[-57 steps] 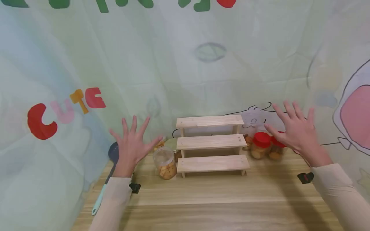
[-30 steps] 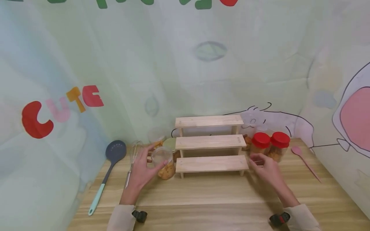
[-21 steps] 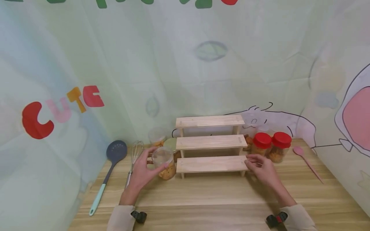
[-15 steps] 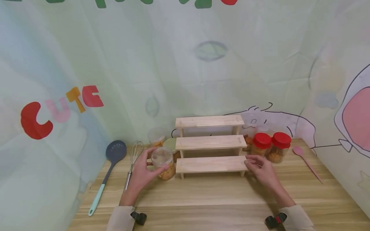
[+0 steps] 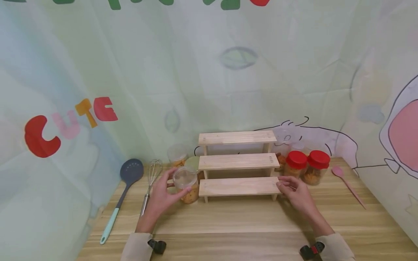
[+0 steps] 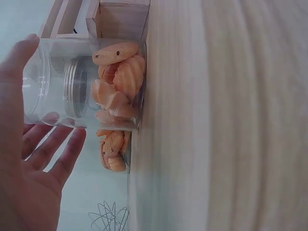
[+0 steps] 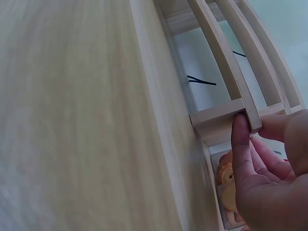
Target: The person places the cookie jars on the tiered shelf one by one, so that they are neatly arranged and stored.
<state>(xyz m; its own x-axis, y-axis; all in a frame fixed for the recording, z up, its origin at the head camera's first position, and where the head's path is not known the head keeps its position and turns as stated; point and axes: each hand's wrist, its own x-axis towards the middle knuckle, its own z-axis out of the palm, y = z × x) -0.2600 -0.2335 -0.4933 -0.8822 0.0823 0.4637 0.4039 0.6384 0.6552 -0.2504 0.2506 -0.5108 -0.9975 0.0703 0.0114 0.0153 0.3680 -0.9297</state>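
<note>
A clear lidded jar (image 5: 192, 191) of cookies stands on the wooden table just left of a three-tier wooden display stand (image 5: 240, 186). My left hand (image 5: 162, 195) holds the jar near its top, thumb on one side and fingers on the other; the left wrist view shows the jar (image 6: 118, 86) upright on the table. At the stand's other end, my right hand (image 5: 298, 195) pinches the right tip of the lowest step. In the right wrist view, thumb and fingers of that hand (image 7: 269, 178) close on the board end of the stand (image 7: 226, 57).
Behind the left jar are a green-lidded jar (image 5: 192, 163) and another clear jar (image 5: 177, 156). A whisk (image 5: 151, 181) and slotted turner (image 5: 130, 172) lie left. Two red-lidded jars (image 5: 296, 159) and a pink spoon (image 5: 347, 186) are at right. A printed curtain (image 5: 228, 90) hangs behind.
Both hands came down from raised with spread fingers; the left took hold of the jar, the right the lowest step's end. Over the last half second hardly anything has moved.
</note>
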